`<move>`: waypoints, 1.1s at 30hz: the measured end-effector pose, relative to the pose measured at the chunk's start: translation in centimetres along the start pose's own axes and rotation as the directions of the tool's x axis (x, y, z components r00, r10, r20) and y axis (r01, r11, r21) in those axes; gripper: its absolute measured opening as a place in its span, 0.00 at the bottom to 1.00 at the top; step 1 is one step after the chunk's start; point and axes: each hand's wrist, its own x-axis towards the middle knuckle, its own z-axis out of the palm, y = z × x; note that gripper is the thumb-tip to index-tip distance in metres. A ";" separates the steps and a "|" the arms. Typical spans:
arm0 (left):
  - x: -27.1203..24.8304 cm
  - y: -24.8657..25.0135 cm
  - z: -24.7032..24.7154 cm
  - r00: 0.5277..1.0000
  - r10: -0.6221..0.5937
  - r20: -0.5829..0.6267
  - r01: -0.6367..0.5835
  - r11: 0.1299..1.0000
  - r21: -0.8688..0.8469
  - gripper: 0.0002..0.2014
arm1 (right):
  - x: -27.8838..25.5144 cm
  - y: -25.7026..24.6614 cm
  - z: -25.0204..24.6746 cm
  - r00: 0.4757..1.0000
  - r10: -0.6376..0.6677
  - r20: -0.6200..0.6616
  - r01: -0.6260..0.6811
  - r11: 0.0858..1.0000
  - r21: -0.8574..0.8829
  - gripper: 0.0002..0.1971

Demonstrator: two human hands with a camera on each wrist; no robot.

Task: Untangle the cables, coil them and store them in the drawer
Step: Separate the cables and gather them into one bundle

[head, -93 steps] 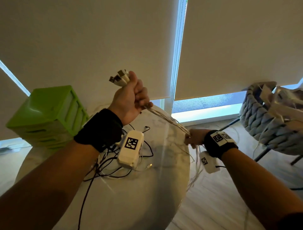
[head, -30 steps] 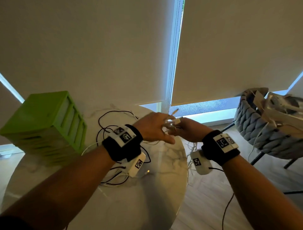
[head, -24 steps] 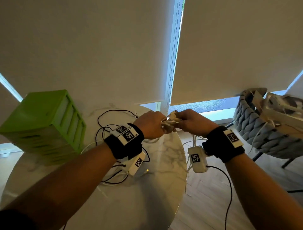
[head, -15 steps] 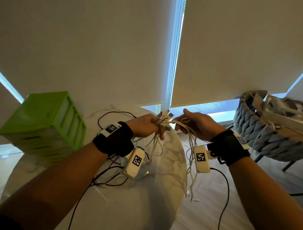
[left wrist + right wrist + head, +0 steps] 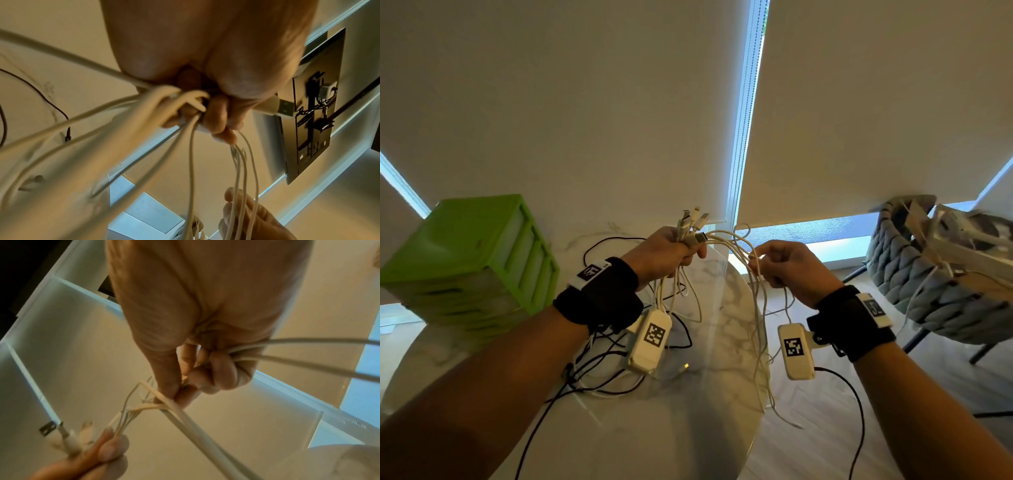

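Note:
My left hand (image 5: pixel 671 250) grips a bundle of white cables (image 5: pixel 726 240) near their plug ends, and the connectors (image 5: pixel 693 219) stick up above the fist. In the left wrist view the left hand (image 5: pixel 213 116) has its fingers curled round the strands, with a USB plug (image 5: pixel 281 108) poking out. My right hand (image 5: pixel 784 267) pinches the same white cables a short way along; the right wrist view shows the right hand (image 5: pixel 193 382) curled round them. Loose ends hang over the table edge. Black cables (image 5: pixel 599 370) lie tangled on the marble table (image 5: pixel 688 428). The green drawer unit (image 5: pixel 472 260) stands at the left.
A grey woven chair (image 5: pixel 935 287) holding white items stands at the right beyond the table. Roller blinds cover the window behind. The table's round edge runs just under my right hand, with wooden floor beyond.
The hands met at the table's far edge, then drew apart. White cable loops now arc between them, and the left hand has risen with the plugs pointing up.

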 end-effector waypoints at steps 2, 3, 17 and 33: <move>-0.2 0.1 -0.2 1.000 -0.010 -0.016 0.010 1.000 -0.004 0.16 | 0.1 0.0 -0.1 0.999 -0.029 -0.021 0.027 0.996 -0.089 0.06; -0.2 0.2 -0.3 1.000 -0.016 -0.024 0.016 1.000 -0.006 0.16 | 0.1 0.0 -0.2 0.998 -0.054 -0.032 0.049 0.989 -0.138 0.07; -1.0 0.5 -1.4 0.998 -0.040 -0.041 0.040 0.999 -0.006 0.13 | 1.9 2.0 -3.1 0.923 -0.141 -0.358 -0.032 0.899 -0.437 0.11; -1.1 3.5 0.5 0.997 0.044 -0.061 -0.047 0.997 -0.059 0.14 | 1.5 -1.1 3.2 0.985 -0.171 0.029 0.161 0.843 -0.512 0.06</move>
